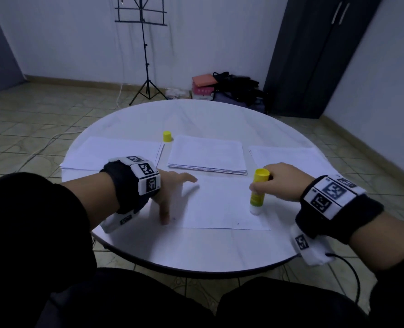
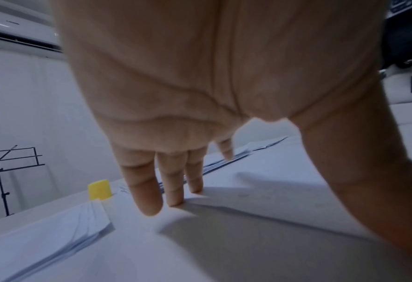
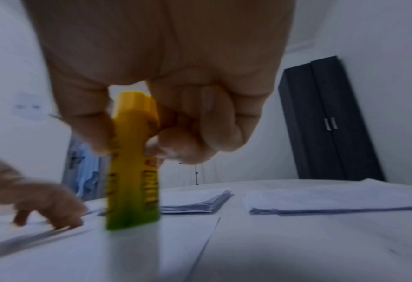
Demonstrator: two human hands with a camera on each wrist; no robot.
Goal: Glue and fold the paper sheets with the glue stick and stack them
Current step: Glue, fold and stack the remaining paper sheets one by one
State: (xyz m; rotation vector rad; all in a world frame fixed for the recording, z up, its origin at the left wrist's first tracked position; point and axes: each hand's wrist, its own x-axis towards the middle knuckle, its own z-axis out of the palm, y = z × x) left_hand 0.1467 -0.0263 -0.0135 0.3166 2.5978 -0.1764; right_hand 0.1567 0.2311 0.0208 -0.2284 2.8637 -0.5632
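Right hand (image 1: 280,182) grips the glue stick (image 1: 257,191): I see my thumb and fingers curled round its yellow barrel, which stands upright, white end down on the single paper sheet (image 1: 219,204) near its right edge. Left hand (image 1: 172,192) lies flat with straight, spread fingers (image 2: 146,190) pressing the sheet's left edge against the round white table (image 1: 196,247). Beyond the sheet I see three paper stacks: a left stack (image 1: 115,152), a middle stack (image 1: 208,155) and a right stack (image 1: 288,156). Yellow cap (image 1: 167,136) stands apart, just behind the gap between the left and middle stacks.
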